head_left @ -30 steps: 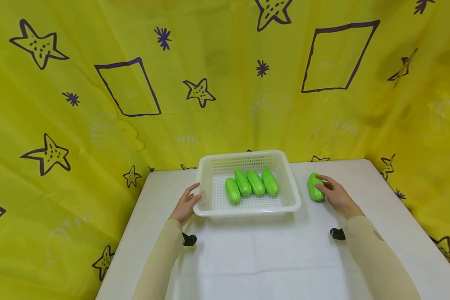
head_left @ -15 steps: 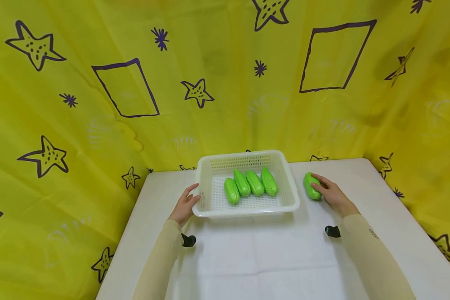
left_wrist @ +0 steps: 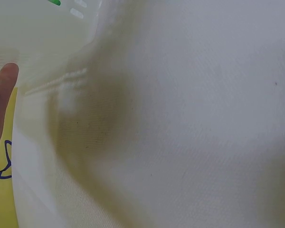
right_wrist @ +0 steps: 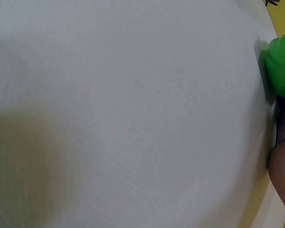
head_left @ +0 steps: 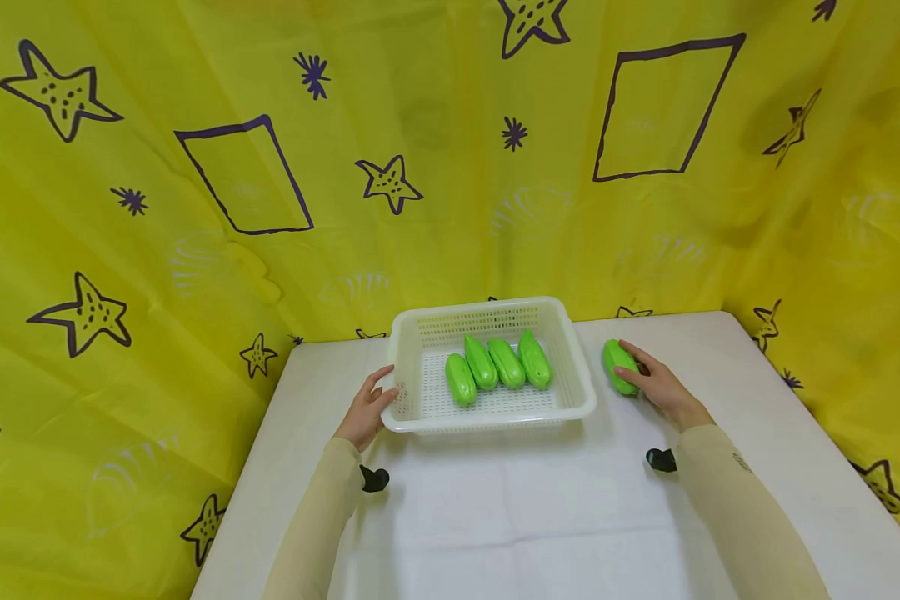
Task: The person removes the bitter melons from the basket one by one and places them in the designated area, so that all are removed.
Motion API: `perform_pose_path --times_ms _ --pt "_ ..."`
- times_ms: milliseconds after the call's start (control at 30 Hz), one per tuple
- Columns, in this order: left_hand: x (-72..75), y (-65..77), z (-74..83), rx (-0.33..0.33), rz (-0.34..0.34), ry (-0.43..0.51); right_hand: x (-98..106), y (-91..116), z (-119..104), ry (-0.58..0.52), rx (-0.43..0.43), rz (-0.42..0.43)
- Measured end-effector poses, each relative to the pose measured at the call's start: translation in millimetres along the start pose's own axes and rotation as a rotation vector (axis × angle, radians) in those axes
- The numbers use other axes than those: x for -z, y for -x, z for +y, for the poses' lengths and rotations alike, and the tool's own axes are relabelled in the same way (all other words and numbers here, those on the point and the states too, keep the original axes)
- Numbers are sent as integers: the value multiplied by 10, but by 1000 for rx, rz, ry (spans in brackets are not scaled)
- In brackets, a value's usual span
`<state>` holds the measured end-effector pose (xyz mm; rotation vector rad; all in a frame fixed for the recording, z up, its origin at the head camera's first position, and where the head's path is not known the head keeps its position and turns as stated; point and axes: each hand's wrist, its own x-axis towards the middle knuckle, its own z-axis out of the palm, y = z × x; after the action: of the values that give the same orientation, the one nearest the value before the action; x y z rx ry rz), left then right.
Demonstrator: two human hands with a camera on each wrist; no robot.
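In the head view, my right hand (head_left: pixel 667 390) grips a plump, glossy green cucumber (head_left: pixel 619 367) to the right of the basket, with the thumb on its near side and the fingers around its far side. The ribbed end of this cucumber (right_wrist: pixel 282 66) shows at the right edge of the right wrist view. My left hand (head_left: pixel 363 417) touches the left side of a white perforated plastic basket (head_left: pixel 495 421), thumb and fingertips right at the rim. Several similar green cucumbers (head_left: pixel 506 363) lie side by side inside it.
A white cloth covers the table (head_left: pixel 510 508). Behind it and along both sides hangs a yellow curtain (head_left: pixel 450 250) with purple stars and frames. Dark wrist-strap pieces (head_left: pixel 375 479) stick out by both sleeves.
My right hand has closed further around the cucumber, which has shifted slightly left towards the basket. The left hand keeps its place at the basket's side. The head view has turned slightly.
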<state>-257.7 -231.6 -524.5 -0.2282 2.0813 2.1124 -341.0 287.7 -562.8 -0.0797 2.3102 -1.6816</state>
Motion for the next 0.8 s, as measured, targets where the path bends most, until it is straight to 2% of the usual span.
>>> perform_pose_path --times_ms 633,733,800 --pt "16 -2 -7 7 3 -12 -13 68 -26 -71 -23 35" --pt "13 3 -1 11 -3 -10 14 91 -61 -33 -20 57" --pt "6 2 7 2 -9 -2 42 93 -89 48 -5 89"
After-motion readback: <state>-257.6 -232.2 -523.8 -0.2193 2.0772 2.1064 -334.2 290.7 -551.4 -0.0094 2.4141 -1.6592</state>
